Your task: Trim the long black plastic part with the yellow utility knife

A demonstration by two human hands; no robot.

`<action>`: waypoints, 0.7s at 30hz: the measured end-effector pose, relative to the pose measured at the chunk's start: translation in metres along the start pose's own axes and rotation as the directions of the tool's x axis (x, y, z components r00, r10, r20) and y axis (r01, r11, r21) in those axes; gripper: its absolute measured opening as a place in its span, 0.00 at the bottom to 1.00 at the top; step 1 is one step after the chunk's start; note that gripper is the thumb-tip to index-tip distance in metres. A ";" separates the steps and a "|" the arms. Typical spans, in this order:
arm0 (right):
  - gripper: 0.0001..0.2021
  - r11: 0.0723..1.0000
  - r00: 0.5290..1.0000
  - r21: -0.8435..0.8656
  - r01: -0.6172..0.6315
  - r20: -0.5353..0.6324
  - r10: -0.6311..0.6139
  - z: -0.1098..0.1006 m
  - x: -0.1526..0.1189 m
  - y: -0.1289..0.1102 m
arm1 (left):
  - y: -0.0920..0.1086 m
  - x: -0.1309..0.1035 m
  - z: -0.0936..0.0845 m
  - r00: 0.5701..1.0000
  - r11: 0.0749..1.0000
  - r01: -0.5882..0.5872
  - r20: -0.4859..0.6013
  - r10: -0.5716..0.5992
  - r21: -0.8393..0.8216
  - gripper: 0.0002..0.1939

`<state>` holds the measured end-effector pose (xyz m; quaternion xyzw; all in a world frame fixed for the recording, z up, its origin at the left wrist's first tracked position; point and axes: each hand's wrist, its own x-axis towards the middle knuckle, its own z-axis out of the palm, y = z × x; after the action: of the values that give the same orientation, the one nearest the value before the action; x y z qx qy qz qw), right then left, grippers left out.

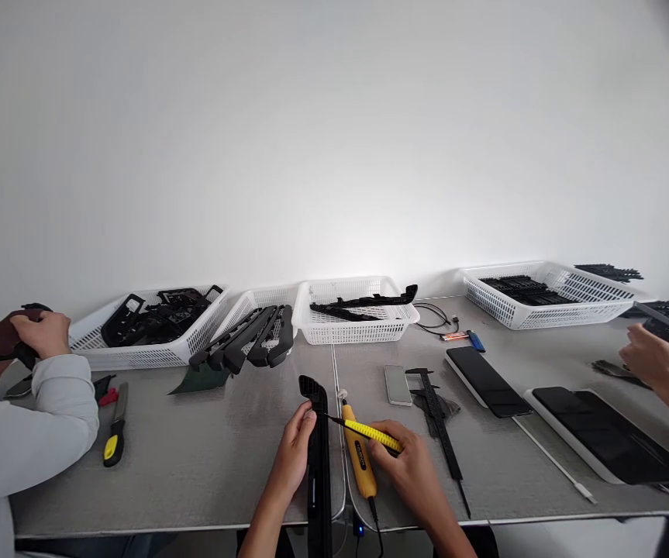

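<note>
In the head view, my left hand point(293, 453) is closed around a long black plastic part point(318, 473), its curved end pointing away from me. My right hand point(407, 461) grips a slim hand tool with a ribbed yellow handle point(372, 434). The tool's thin dark tip meets the black part near its curved end, or lies just over it; I cannot tell which. Beneath the right hand's tool lies a yellow corded rotary tool point(359, 457) with a small pale head. A black caliper point(439, 426) is to the right of my right hand.
White baskets of black parts stand along the wall: left point(153, 356), middle point(357, 333) and right point(543, 314). Grey-black parts point(253, 341) rest across another basket. A file point(116, 434) and phones point(485, 380) lie about. Co-workers' hands point(46, 333) are at both sides.
</note>
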<state>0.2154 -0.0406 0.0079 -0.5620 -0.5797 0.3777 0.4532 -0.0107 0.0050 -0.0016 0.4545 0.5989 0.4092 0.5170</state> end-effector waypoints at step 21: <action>0.17 0.998 0.998 -0.014 0.060 0.036 -0.059 0.001 0.000 0.008 | 0.001 -0.001 0.001 1.000 1.000 -0.026 -0.003 0.026 0.015 0.27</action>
<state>0.2171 -0.0395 0.0005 -0.5411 -0.6070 0.3694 0.4497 -0.0099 0.0043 -0.0001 0.4656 0.5967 0.4120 0.5074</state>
